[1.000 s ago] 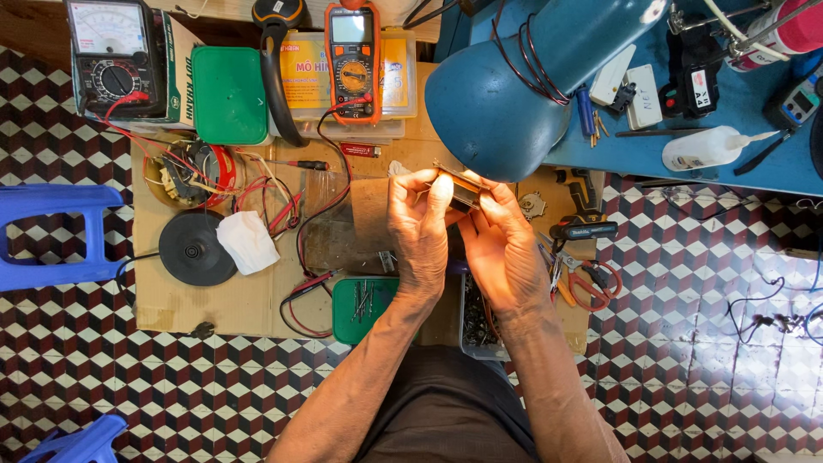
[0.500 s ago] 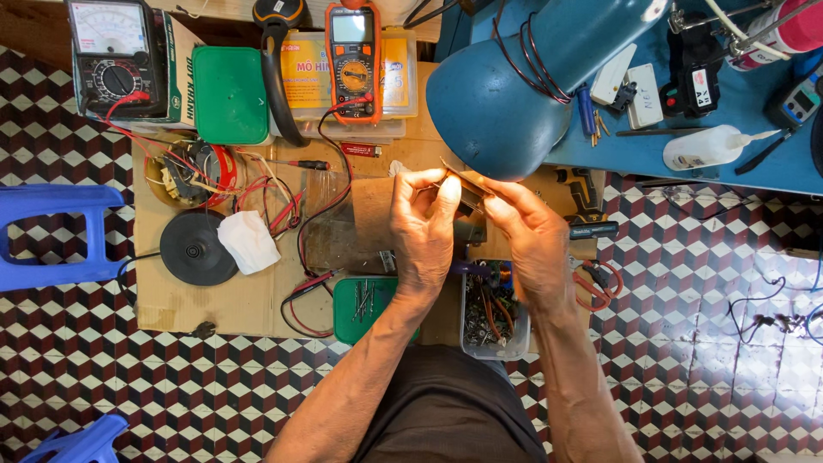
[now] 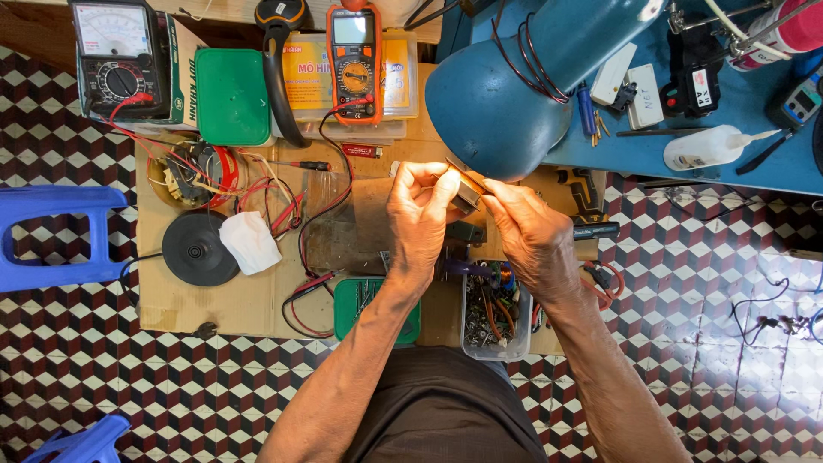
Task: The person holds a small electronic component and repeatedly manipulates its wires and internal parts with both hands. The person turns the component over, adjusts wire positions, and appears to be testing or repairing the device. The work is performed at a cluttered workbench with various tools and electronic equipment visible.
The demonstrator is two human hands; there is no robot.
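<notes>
My left hand (image 3: 420,214) and my right hand (image 3: 533,236) are raised together over a cardboard sheet (image 3: 231,300) on the floor. Both pinch a small flat brownish part (image 3: 467,190) between their fingertips, just under a blue lamp shade (image 3: 497,94). The left fingers wrap its left side, and the right thumb and forefinger touch its right edge. Most of the part is hidden by the fingers.
An orange multimeter (image 3: 355,60), an analog meter (image 3: 113,53), a green lid (image 3: 231,96), red and black leads (image 3: 283,201), a black disc (image 3: 199,249) and white tissue (image 3: 250,242) lie on the cardboard. A clear parts bin (image 3: 493,313) and green tray (image 3: 356,304) sit near me. A blue stool (image 3: 51,236) stands at left.
My right hand shifted out to the right, then came back in to the part. My left hand stayed raised with the part.
</notes>
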